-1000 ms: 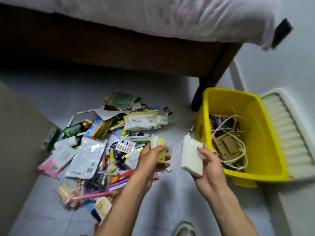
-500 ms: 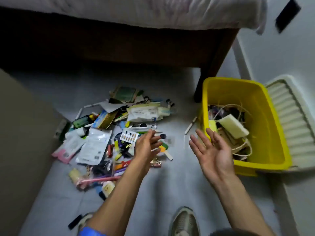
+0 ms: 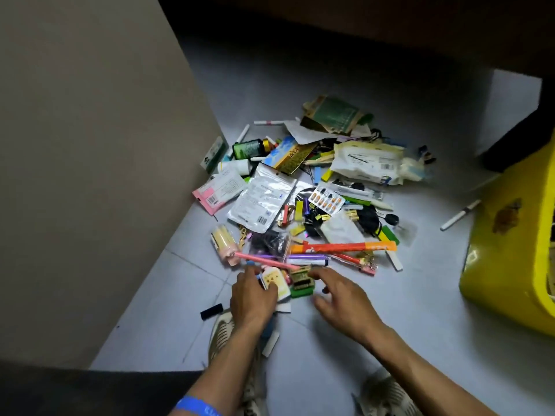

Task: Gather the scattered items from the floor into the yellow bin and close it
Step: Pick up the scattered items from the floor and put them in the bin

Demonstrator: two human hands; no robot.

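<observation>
The scattered pile [image 3: 300,202] of packets, pens, clips and pouches lies on the grey tile floor, with a long orange packet [image 3: 342,247] and a pink stick [image 3: 264,261] along its near edge. My left hand [image 3: 252,298] is at that near edge, its thumb and fingers closed on a small cream packet [image 3: 276,280]. My right hand [image 3: 339,292] hovers beside it with fingers spread, the fingertips touching a small brown and green item [image 3: 301,283]. The yellow bin [image 3: 504,265] stands at the right edge, only partly in view, its lid out of sight.
A beige cabinet side [image 3: 90,145] walls off the left. The dark bed frame runs across the top, with its leg [image 3: 516,139] behind the bin. A white pen [image 3: 459,214] lies apart near the bin, a small black item [image 3: 211,311] near my shoe [image 3: 222,334].
The white box and the yellow-green item went from my hands into the bin. My view then swung left and down, and both hands dropped to the pile's near edge.
</observation>
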